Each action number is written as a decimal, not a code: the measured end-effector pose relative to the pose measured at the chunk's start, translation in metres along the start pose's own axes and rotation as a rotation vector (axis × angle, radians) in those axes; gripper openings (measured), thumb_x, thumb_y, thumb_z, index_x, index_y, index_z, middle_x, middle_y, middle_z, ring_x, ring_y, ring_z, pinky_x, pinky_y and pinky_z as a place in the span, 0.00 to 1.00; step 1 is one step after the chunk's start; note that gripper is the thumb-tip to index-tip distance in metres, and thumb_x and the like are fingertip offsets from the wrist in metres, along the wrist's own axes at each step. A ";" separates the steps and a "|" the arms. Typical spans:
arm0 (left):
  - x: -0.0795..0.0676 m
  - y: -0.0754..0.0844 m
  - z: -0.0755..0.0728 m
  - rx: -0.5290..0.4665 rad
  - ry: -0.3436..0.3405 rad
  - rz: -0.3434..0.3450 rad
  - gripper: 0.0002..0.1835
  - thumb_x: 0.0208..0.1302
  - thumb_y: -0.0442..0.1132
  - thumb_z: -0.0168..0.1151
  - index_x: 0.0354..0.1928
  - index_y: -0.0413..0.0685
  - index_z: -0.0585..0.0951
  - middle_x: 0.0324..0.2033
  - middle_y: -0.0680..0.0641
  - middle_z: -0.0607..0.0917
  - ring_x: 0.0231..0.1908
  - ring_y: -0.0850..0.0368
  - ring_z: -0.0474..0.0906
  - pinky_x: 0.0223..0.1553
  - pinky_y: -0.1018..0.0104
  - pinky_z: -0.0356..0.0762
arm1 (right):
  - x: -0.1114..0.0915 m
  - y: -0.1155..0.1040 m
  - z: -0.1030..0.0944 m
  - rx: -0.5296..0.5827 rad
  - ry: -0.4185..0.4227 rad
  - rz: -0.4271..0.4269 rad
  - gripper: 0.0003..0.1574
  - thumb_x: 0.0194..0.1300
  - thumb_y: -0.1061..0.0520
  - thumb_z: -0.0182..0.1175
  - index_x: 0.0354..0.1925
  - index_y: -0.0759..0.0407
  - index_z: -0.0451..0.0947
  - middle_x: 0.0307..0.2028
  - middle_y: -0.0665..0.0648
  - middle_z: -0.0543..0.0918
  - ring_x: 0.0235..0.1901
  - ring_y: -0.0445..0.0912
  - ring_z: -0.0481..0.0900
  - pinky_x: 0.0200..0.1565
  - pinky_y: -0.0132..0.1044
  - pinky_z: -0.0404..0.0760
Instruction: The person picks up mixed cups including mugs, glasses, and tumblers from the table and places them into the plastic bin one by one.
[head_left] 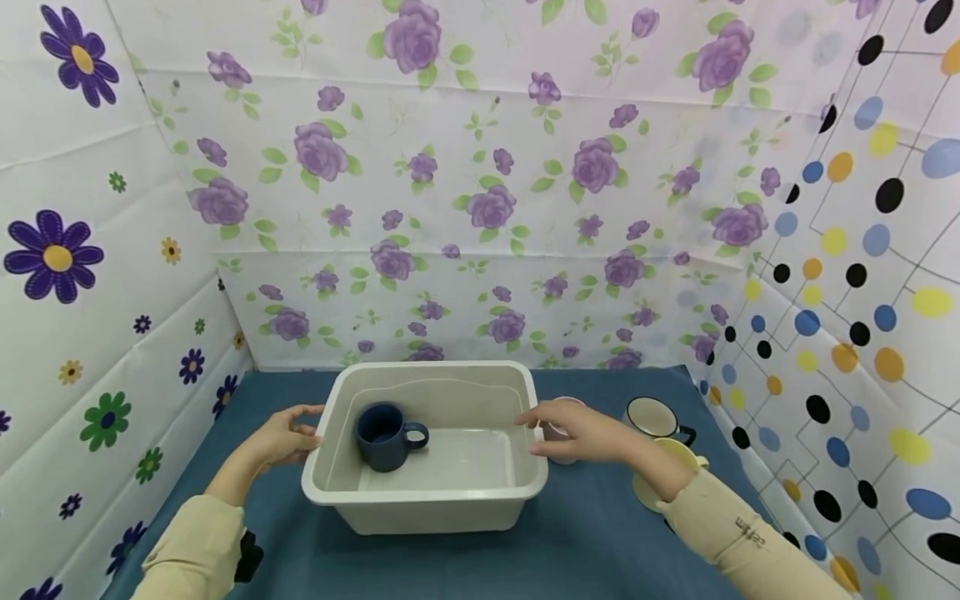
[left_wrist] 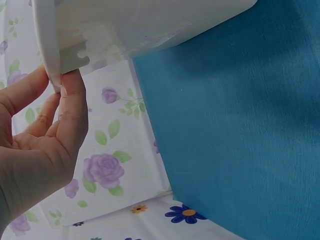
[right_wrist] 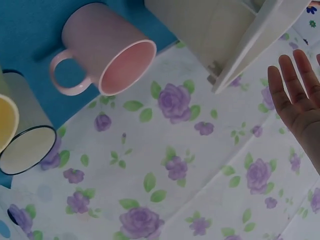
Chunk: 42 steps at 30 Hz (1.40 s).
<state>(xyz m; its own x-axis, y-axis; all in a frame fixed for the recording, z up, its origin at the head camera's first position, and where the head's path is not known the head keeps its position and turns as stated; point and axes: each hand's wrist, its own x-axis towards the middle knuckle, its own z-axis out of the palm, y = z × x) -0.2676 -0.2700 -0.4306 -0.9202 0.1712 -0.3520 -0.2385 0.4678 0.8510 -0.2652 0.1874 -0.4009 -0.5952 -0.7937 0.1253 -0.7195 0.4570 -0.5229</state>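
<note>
A cream plastic bin (head_left: 427, 497) stands on the blue cloth, and a dark blue mug (head_left: 381, 454) sits upright inside it toward the left. At the bin's left rim, my left hand (head_left: 273, 437) pinches the edge between thumb and fingers, as the left wrist view shows. My right hand (head_left: 573, 429) hovers by the right rim with its fingers extended; a small gap parts it from the bin in the right wrist view. Beneath that hand stands a pink mug (right_wrist: 95, 37), mostly covered in the head view.
Right of the pink mug are a white mug with a black rim (head_left: 651, 417) and a yellow mug (head_left: 647, 492), partly hidden by my right forearm. Patterned sheets (head_left: 457, 208) wall in the blue cloth (head_left: 600, 542) at the back and sides. A black object lies beside my left sleeve.
</note>
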 end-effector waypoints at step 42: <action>-0.001 -0.004 0.002 0.012 0.023 0.023 0.35 0.65 0.31 0.56 0.70 0.31 0.52 0.37 0.43 0.79 0.34 0.61 0.79 0.37 0.62 0.82 | -0.094 0.063 0.006 -0.191 0.177 0.249 0.22 0.65 0.55 0.58 0.57 0.58 0.73 0.49 0.56 0.79 0.49 0.52 0.78 0.46 0.42 0.79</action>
<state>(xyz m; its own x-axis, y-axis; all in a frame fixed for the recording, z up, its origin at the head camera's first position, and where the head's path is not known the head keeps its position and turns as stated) -0.2646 -0.2699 -0.4341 -0.9324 0.1615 -0.3233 -0.2140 0.4741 0.8541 -0.2525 0.2880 -0.4502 -0.8012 -0.5746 0.1672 -0.5889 0.7074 -0.3908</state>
